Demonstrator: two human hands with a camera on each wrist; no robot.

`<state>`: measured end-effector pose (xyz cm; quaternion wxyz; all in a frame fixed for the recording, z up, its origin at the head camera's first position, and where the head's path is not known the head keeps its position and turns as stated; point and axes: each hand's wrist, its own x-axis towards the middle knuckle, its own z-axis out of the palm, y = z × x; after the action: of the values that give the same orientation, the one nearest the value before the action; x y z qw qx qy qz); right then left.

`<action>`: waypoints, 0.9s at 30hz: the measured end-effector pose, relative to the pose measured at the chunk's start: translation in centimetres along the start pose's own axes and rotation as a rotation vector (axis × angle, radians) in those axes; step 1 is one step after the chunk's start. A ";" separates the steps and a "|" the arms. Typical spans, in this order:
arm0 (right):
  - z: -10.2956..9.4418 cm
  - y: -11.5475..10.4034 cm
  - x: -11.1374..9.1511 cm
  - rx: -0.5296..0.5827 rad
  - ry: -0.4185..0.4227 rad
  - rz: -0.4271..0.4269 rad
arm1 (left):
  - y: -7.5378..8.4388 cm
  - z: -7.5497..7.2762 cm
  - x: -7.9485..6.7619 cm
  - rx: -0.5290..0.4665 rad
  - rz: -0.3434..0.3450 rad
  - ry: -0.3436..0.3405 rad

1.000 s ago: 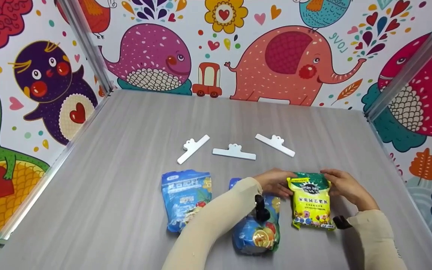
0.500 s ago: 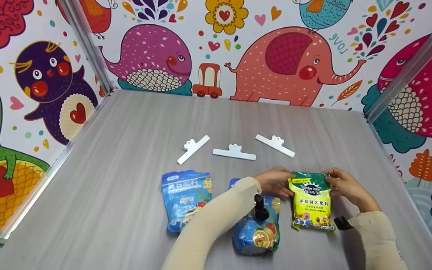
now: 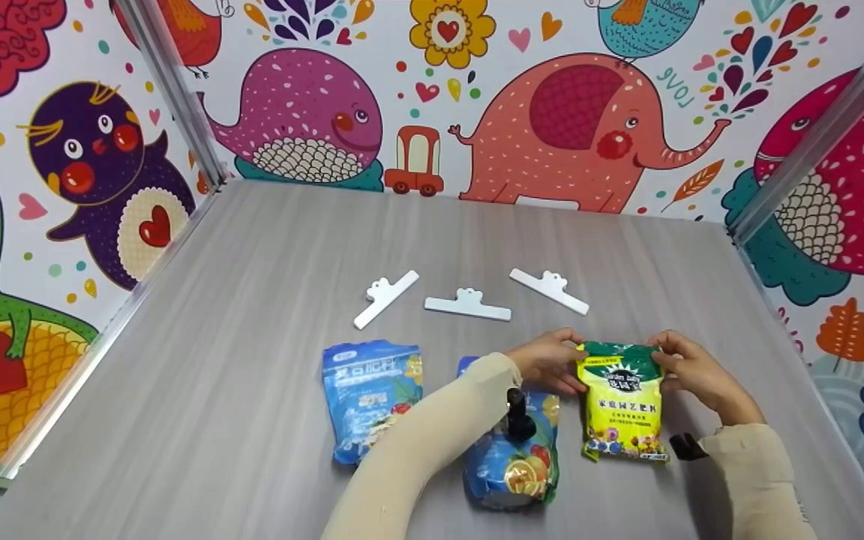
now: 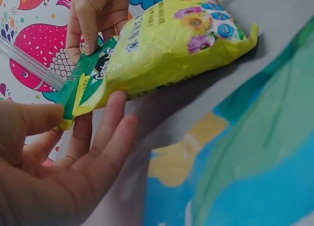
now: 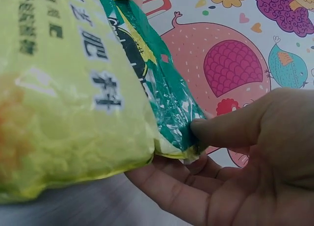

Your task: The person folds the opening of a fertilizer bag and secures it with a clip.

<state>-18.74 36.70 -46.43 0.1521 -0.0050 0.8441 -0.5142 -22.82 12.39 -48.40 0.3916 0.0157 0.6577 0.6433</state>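
Note:
A yellow bag of plant fertilizer [image 3: 623, 412] with a green top band lies on the table toward the right in the head view. My left hand [image 3: 548, 361] pinches its upper left corner between thumb and fingers; the left wrist view shows the thumb [image 4: 41, 119] on the green edge. At the upper right corner my right hand [image 3: 702, 375] pinches the band, its thumb [image 5: 230, 130] on top and fingers beneath. Under my left forearm, a blue pouch with fruit pictures [image 3: 511, 465] is partly hidden. Another blue pouch [image 3: 368, 390] lies farther left, its lower part behind the sleeve.
Beyond the bags lie three white sealing clips, a left one [image 3: 387, 298], a middle one [image 3: 468, 304] and a right one [image 3: 550, 291]. Patterned panels [image 3: 432, 112] with metal corner posts enclose the grey table [image 3: 199, 360] at the back and sides.
My right fingers have moved from the bag's side onto its top corner. Both hands have risen slightly, and the green band now looks straighter. The pouches and clips have stayed put.

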 end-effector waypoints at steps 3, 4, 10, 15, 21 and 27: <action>-0.1 0.0 -0.1 0.014 -0.003 -0.009 | 0.2 -0.1 -0.1 0.021 0.013 -0.015; -0.1 -0.1 -0.1 0.018 -0.004 -0.012 | 0.2 -0.1 -0.2 0.029 0.016 -0.018; -0.2 -0.4 -0.3 0.032 -0.006 -0.023 | 0.5 -0.1 -0.7 0.077 0.037 -0.016; -0.3 -0.6 -0.5 0.035 -0.014 -0.029 | 0.6 0.0 -1.2 0.135 0.048 0.021; -0.4 -0.8 -0.5 0.052 -0.021 -0.033 | 0.7 -0.1 -1.4 0.208 0.099 0.049; -0.6 -0.8 -0.7 0.056 -0.024 -0.038 | 0.8 0.1 -1.4 0.255 0.146 0.064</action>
<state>-18.36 36.92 -45.34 0.1524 -0.0231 0.8271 -0.5405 -22.17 11.89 -46.95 0.3174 0.0926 0.7434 0.5814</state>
